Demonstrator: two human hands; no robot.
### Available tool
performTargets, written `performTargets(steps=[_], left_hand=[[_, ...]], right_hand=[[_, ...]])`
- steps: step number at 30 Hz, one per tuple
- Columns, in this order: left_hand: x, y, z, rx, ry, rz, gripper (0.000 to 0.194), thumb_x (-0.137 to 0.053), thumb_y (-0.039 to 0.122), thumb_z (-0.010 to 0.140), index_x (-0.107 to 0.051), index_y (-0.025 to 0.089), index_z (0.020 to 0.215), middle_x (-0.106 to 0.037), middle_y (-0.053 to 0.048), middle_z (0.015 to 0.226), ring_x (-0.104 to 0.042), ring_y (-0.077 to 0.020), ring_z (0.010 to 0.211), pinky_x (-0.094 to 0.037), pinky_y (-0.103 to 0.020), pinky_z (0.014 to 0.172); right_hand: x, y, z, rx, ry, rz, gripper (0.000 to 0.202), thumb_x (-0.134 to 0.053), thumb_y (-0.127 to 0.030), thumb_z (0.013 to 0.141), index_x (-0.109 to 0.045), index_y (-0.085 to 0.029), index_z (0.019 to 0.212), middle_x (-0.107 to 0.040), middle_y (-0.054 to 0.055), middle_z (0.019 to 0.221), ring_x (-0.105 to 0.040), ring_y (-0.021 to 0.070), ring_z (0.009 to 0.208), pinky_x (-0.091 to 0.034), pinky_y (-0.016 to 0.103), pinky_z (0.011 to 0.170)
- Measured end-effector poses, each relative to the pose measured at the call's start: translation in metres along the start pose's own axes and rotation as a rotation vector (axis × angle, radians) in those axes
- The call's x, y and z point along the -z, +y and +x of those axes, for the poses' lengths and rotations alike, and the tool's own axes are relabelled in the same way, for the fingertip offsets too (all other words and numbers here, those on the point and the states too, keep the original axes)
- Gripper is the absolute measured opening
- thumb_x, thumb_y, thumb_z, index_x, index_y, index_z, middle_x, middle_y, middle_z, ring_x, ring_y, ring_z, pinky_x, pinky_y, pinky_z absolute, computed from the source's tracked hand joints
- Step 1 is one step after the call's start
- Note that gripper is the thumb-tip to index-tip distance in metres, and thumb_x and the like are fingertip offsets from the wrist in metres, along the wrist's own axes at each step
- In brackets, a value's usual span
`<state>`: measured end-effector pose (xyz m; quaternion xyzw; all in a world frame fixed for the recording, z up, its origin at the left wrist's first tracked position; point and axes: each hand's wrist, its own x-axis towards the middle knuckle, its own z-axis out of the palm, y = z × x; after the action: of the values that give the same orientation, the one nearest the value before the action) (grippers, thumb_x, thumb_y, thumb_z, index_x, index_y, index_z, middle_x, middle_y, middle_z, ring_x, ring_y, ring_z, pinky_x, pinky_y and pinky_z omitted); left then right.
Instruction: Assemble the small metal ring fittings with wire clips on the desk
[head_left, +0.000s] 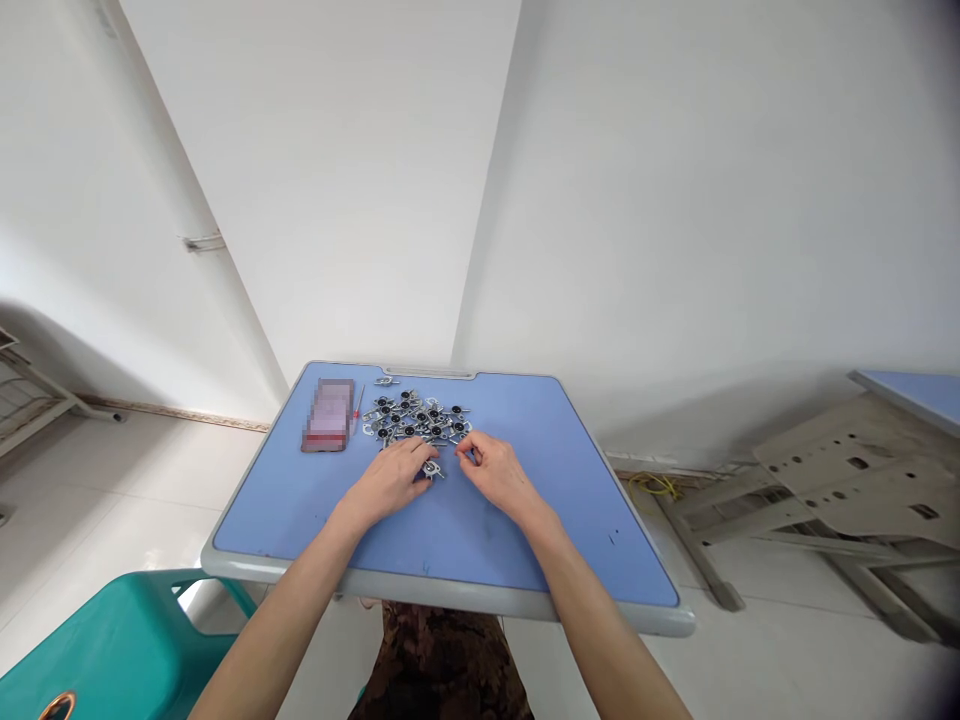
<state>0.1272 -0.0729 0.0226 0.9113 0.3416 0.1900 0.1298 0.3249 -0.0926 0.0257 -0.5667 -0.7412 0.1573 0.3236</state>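
My left hand (394,474) rests low over the blue desk top, its thumb and fingers closed around a small silver metal part (433,468) with a thin pin sticking out. Just right of it, my right hand (493,468) is closed in a pinch at the pile's edge; whatever its fingertips hold is too small to make out. Beyond both hands lies a pile of similar metal parts with round black knobs (421,417). The left fingers partly cover the near side of that pile.
A phone with a blurred screen (330,412) lies left of the pile, beside a red-handled screwdriver (357,412). One metal part (386,380) sits apart near the back edge. The desk (525,560) stands against a white wall. A green stool (112,640) is at lower left.
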Motion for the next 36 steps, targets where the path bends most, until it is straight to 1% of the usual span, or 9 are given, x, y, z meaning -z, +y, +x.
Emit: performTargets(steps=[4,8,12,18,21,23,27,31,36], left_hand=[[0.0008,0.0018,-0.0001,-0.033,0.006,-0.044,0.025,-0.053,0.008,0.080,-0.049,0.021,0.101,-0.054,-0.003,0.099,-0.053,-0.0202,0.096,-0.044,-0.032,0.082],[0.0015,0.0019,-0.0002,-0.007,-0.018,-0.117,0.024,-0.053,0.007,0.078,-0.050,0.021,0.098,-0.054,-0.002,0.097,-0.053,-0.0193,0.094,-0.044,-0.031,0.080],[0.0015,0.0017,-0.0006,0.045,-0.043,-0.163,0.023,-0.054,0.009,0.077,-0.052,0.020,0.096,-0.054,-0.002,0.095,-0.053,-0.0190,0.091,-0.045,-0.030,0.076],[0.0033,0.0024,-0.0016,0.064,-0.042,-0.208,0.023,-0.061,0.014,0.075,-0.054,0.020,0.095,-0.057,-0.002,0.095,-0.053,-0.0204,0.094,-0.044,-0.032,0.081],[0.0037,0.0023,-0.0014,0.089,-0.045,-0.248,0.020,-0.063,0.020,0.077,-0.055,0.020,0.096,-0.058,-0.003,0.095,-0.053,-0.0209,0.094,-0.045,-0.033,0.080],[0.0030,0.0020,-0.0007,0.107,-0.032,-0.265,0.015,-0.060,0.020,0.080,-0.056,0.019,0.094,-0.059,-0.004,0.094,-0.054,-0.0204,0.093,-0.045,-0.032,0.079],[0.0009,0.0016,0.0009,0.128,-0.012,-0.276,0.010,-0.056,0.015,0.083,-0.058,0.019,0.091,-0.060,-0.004,0.091,-0.055,-0.0198,0.092,-0.044,-0.030,0.077],[0.0011,0.0028,0.0012,0.144,-0.029,-0.290,0.011,-0.057,0.015,0.081,-0.060,0.020,0.090,-0.060,-0.003,0.091,-0.055,-0.0190,0.090,-0.044,-0.029,0.074],[0.0028,0.0051,0.0010,0.158,-0.034,-0.300,0.011,-0.057,0.015,0.081,-0.061,0.020,0.090,-0.060,-0.003,0.090,-0.055,-0.0184,0.090,-0.044,-0.028,0.075]], right_hand=[[-0.0024,-0.0051,-0.0026,-0.012,0.004,0.070,0.009,-0.047,-0.015,0.075,-0.053,-0.019,0.070,-0.052,-0.003,0.060,-0.045,0.0121,0.056,-0.033,0.023,0.054],[-0.0014,-0.0042,-0.0049,-0.040,-0.017,0.131,0.008,-0.049,-0.018,0.077,-0.056,-0.019,0.073,-0.056,-0.002,0.063,-0.045,0.0113,0.054,-0.035,0.024,0.054],[-0.0027,-0.0034,-0.0058,-0.062,-0.070,0.187,0.012,-0.050,-0.020,0.079,-0.061,-0.020,0.074,-0.062,-0.002,0.068,-0.049,0.0118,0.057,-0.038,0.024,0.057],[-0.0064,-0.0009,-0.0066,-0.141,-0.087,0.224,0.016,-0.052,-0.023,0.079,-0.068,-0.020,0.077,-0.068,0.001,0.076,-0.058,0.0152,0.067,-0.042,0.027,0.063],[-0.0069,0.0000,-0.0067,-0.163,-0.102,0.241,0.018,-0.052,-0.023,0.079,-0.069,-0.020,0.080,-0.069,0.002,0.081,-0.060,0.0159,0.070,-0.044,0.028,0.065],[-0.0070,-0.0003,-0.0068,-0.171,-0.111,0.251,0.017,-0.053,-0.023,0.078,-0.070,-0.020,0.081,-0.069,0.003,0.083,-0.060,0.0160,0.071,-0.044,0.027,0.065],[-0.0078,-0.0020,-0.0070,-0.217,-0.100,0.288,0.015,-0.056,-0.023,0.074,-0.067,-0.019,0.083,-0.067,0.001,0.077,-0.057,0.0144,0.066,-0.043,0.026,0.062],[-0.0083,-0.0056,-0.0072,-0.276,-0.100,0.310,0.011,-0.057,-0.026,0.074,-0.065,-0.018,0.073,-0.063,-0.001,0.068,-0.050,0.0117,0.057,-0.039,0.024,0.056],[-0.0083,-0.0100,-0.0063,-0.297,-0.104,0.357,0.012,-0.059,-0.028,0.073,-0.065,-0.018,0.069,-0.060,-0.002,0.063,-0.046,0.0109,0.055,-0.037,0.024,0.054]])
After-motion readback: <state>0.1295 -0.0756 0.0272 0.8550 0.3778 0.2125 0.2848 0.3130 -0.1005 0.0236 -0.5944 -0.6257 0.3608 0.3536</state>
